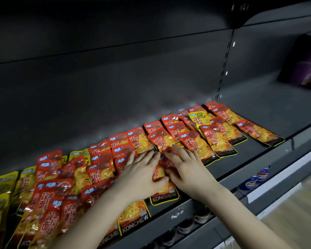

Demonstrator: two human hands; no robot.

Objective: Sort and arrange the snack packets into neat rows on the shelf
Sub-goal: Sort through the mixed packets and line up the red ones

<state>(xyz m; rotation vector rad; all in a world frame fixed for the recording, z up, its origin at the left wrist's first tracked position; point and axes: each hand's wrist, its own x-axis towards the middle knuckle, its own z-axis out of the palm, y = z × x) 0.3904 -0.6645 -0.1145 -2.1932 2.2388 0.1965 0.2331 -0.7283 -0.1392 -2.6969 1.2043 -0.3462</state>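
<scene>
Pressing packet (160, 173): left hand (141, 174), right hand (186, 170)

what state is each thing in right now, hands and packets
red packets, lying flat, overlapping, rows uneven
yellow packets, flat, mostly at left end
lone yellow packet, mixed among red ones
left hand, flat, fingers straight, pressing red packets
right hand, flat, fingers straight, pressing red packets
</scene>
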